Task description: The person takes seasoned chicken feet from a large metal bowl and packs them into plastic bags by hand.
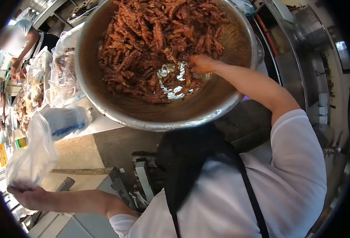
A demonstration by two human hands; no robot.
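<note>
A large metal bowl [159, 126] holds a heap of sauce-coated, reddish-brown chicken feet [155, 35]. My right hand [202, 64] is inside the bowl at the right edge of the heap, its fingers curled down around chicken feet. The fingertips are partly hidden. Left of my fingers, bare shiny metal shows through the sauce on the bowl's bottom. Low at the far left, away from the bowl, my left hand [29, 196] is closed on a clear plastic bag [34, 152]. The bag stands up loosely above that hand.
Left of the bowl are filled clear bags [64, 75] and a plastic pack with blue print [68, 121] on the table. A crate of pale food pieces [30, 93] stands farther left. Other people [20, 39] work at the far left. Metal counters [290, 67] and a pot [310, 29] are at right.
</note>
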